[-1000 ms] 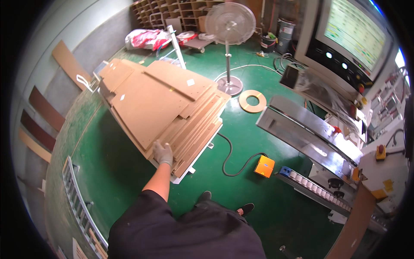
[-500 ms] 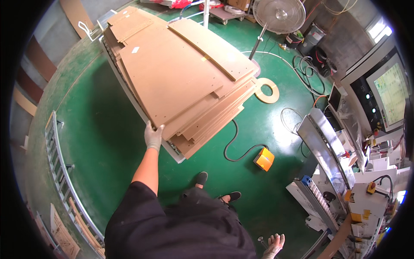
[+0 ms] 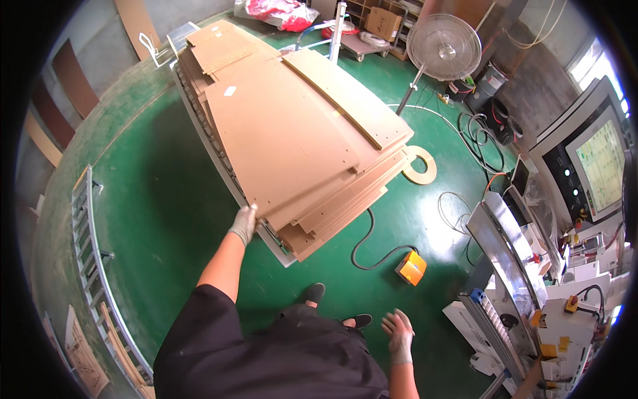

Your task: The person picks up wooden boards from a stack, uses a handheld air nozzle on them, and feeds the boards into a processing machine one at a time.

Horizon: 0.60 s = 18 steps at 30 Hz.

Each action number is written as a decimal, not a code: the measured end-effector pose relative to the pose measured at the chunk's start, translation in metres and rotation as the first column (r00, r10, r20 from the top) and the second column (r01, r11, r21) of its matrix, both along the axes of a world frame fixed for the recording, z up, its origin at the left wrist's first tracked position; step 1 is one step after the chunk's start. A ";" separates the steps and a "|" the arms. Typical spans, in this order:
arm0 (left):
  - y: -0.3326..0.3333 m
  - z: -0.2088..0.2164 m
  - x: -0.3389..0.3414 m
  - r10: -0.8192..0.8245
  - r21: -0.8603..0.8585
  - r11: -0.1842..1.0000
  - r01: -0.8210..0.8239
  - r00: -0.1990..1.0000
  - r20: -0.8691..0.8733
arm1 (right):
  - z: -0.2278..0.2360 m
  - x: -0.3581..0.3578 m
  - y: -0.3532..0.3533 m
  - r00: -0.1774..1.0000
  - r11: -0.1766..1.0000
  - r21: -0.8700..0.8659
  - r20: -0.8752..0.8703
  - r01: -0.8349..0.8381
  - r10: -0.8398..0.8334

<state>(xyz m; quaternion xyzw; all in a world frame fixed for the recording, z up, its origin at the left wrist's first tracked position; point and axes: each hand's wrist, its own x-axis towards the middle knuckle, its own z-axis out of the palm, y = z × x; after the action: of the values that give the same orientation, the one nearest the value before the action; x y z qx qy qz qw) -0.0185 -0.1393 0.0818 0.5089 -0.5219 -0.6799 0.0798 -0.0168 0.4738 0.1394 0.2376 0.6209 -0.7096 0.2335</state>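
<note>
A stack of brown boards (image 3: pixel 279 126), of differing sizes and unevenly piled, rests on a long roller stand (image 3: pixel 222 174) ahead of me. My left hand (image 3: pixel 244 223), in a pale glove, grips the near left corner of an upper board, its fingertips partly hidden by the edge. Along the top lies a narrow brown strip (image 3: pixel 332 98). My right hand (image 3: pixel 399 332), also gloved, is held over the floor at the lower right, fingers apart and holding nothing.
An orange foot pedal (image 3: pixel 411 268) with a black cable lies on the green floor. Beyond are a wooden ring (image 3: pixel 429 169) and a standing fan (image 3: pixel 444 48). A machine with a screen (image 3: pixel 598 159) fills the right side; a roller rack (image 3: pixel 93 259) stands left.
My right hand has risen from the lower edge and moved forward, its fingers spread. The left hand stays at the board's corner. The whole view has shifted slightly.
</note>
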 end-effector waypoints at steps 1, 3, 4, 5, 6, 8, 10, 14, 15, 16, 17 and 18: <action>0.014 -0.002 0.010 -0.069 0.018 0.997 0.069 0.997 -0.029 | 0.004 -0.013 -0.031 0.994 0.994 -0.027 -0.002 -0.109 0.109; 0.057 0.000 0.029 -0.173 0.052 0.983 0.177 0.982 -0.076 | 0.005 -0.033 -0.091 0.950 0.947 -0.066 -0.026 -0.314 0.313; 0.084 0.007 0.040 -0.209 0.074 0.974 0.216 0.973 -0.094 | 0.005 -0.040 -0.118 0.914 0.911 -0.074 -0.044 -0.406 0.404; 0.106 0.012 0.057 -0.270 0.111 0.953 0.282 0.957 -0.109 | 0.007 -0.044 -0.146 0.893 0.886 -0.112 -0.065 -0.451 0.446; 0.127 0.015 0.073 -0.332 0.154 0.924 0.349 0.935 -0.124 | 0.009 -0.044 -0.169 0.871 0.859 -0.147 -0.082 -0.491 0.484; 0.166 0.022 0.092 -0.419 0.324 0.842 0.432 0.901 -0.112 | 0.002 -0.039 -0.208 0.924 0.896 -0.276 0.061 -0.347 0.377; 0.190 0.044 0.101 -0.562 0.411 0.713 0.568 0.814 -0.147 | -0.012 -0.035 -0.226 0.934 0.881 -0.423 0.176 -0.213 0.311; 0.183 0.031 0.094 0.014 0.638 0.764 0.094 0.987 -0.162 | -0.002 -0.023 -0.223 0.955 0.902 -0.420 0.214 -0.099 0.205; 0.170 0.037 0.082 0.124 0.648 0.760 0.050 0.968 -0.220 | -0.011 -0.023 -0.210 0.969 0.921 -0.373 0.160 -0.116 0.187; 0.149 0.025 0.077 0.230 0.666 0.745 0.020 0.931 -0.284 | -0.014 -0.021 -0.195 0.977 0.937 -0.321 0.112 -0.136 0.180; 0.130 0.030 0.068 0.279 0.650 0.760 0.004 0.901 -0.333 | -0.001 -0.022 -0.181 0.981 0.945 -0.309 0.122 -0.104 0.148; 0.104 0.017 0.070 0.352 0.633 0.772 -0.060 0.869 -0.347 | 0.030 -0.026 -0.176 0.982 0.948 -0.306 0.132 -0.090 0.136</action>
<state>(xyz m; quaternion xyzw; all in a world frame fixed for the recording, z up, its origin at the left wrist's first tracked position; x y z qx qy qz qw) 0.0515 -0.0352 0.0992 0.3930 -0.1843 -0.8945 0.1071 -0.0425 0.2979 0.1697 0.2167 0.4996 -0.7606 0.3534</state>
